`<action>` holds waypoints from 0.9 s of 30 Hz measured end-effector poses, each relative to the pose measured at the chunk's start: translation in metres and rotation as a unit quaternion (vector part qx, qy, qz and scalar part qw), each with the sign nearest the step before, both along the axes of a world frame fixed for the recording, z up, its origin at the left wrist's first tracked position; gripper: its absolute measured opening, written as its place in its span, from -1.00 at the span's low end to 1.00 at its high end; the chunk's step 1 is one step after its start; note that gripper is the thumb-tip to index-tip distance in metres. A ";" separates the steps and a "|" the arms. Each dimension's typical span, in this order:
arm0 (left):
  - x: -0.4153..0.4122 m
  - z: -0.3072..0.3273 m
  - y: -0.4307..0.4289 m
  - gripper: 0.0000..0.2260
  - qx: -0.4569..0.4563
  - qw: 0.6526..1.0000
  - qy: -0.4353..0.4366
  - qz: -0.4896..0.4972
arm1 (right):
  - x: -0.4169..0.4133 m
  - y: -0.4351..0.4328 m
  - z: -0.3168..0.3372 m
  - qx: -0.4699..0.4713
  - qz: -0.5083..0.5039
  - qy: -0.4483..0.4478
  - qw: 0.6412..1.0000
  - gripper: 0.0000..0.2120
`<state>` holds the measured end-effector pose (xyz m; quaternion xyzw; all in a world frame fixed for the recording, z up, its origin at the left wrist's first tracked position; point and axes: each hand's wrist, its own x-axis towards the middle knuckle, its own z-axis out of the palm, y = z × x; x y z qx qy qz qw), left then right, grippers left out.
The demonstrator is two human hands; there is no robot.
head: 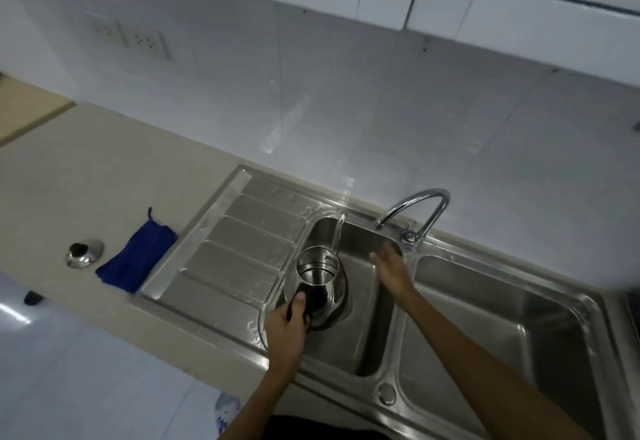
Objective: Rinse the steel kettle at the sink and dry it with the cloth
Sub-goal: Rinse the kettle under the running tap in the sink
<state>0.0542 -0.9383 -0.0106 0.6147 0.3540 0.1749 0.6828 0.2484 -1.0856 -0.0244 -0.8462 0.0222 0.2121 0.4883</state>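
Left hand clenches the handle of the wet, likely slippery, rigid kettle; beyond that grip, right hand hovers empty.

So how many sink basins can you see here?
2. The left basin holds the kettle, gripped by the left hand. The right basin sits beside it, past the divider. The frame's right edge may hide more.
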 end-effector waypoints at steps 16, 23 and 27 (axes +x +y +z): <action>0.084 -0.017 -0.034 -0.63 -0.006 0.999 0.022 -0.031 | 0.077 -0.039 -0.007 -0.074 0.098 -0.062 0.991 -0.34; 0.099 -0.027 -0.041 -0.55 0.008 0.999 0.031 -0.022 | 0.107 -0.046 -0.010 -0.085 0.084 -0.042 0.992 -0.35; 0.107 -0.029 -0.045 -0.58 0.005 0.999 0.039 -0.020 | 0.106 -0.046 -0.008 -0.066 0.083 -0.046 0.993 -0.36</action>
